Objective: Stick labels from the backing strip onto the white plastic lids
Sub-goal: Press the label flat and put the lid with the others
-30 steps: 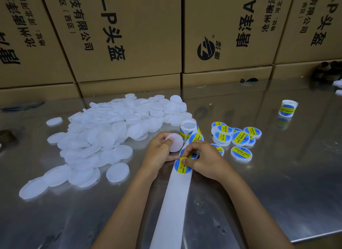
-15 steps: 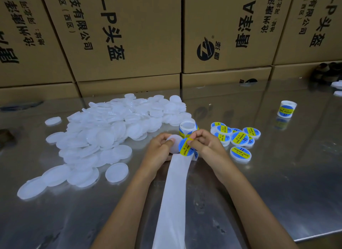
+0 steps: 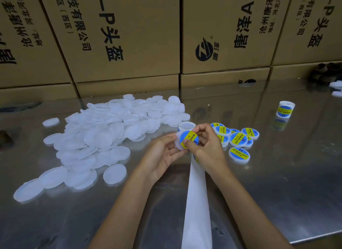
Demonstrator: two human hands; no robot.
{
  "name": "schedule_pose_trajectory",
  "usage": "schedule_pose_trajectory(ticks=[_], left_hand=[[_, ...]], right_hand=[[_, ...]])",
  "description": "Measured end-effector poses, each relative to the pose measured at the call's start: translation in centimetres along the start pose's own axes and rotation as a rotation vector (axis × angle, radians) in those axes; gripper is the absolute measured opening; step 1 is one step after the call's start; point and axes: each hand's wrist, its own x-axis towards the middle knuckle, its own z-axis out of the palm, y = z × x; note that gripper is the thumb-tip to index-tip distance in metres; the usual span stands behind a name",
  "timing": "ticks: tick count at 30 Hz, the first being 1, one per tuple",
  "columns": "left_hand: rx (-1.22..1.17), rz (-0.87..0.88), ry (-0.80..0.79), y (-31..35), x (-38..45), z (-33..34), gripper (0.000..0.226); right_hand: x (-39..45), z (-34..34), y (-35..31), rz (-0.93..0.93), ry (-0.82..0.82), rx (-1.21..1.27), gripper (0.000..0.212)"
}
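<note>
My left hand [image 3: 162, 154] holds a white plastic lid [image 3: 178, 143] by its edge, just above the steel table. My right hand [image 3: 207, 146] pinches a round blue and yellow label [image 3: 190, 138] and lays it on that lid's face. The white backing strip [image 3: 197, 202] runs from under my right hand toward me. A label roll [image 3: 186, 126] stands just behind my hands. A big heap of plain white lids [image 3: 111, 130] lies to the left. Several labelled lids [image 3: 236, 139] lie to the right.
The steel table [image 3: 277, 184] ends in an edge at the lower right. Stacked cardboard boxes [image 3: 129, 35] wall off the back. A second label roll [image 3: 285, 109] stands at the far right, with dark objects [image 3: 325, 72] in the back corner.
My right hand peeled a label off the strip, lifted it and brought it onto the lid in my left hand. Both hands rose slightly from the table.
</note>
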Motion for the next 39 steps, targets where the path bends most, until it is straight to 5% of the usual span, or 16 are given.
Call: schedule_pose_trajectory(ticks=[28, 39], left_hand=[[0.071, 0.089, -0.024, -0.16, -0.27, 0.83, 0.024], [-0.098, 0.072, -0.081, 0.34, -0.54, 0.76, 0.033]], right_hand=[[-0.05, -0.1, 0.79, -0.159, 0.077, -0.19, 0.034], [0.04, -0.22, 0.8, -0.118, 0.167, -0.225, 0.05]])
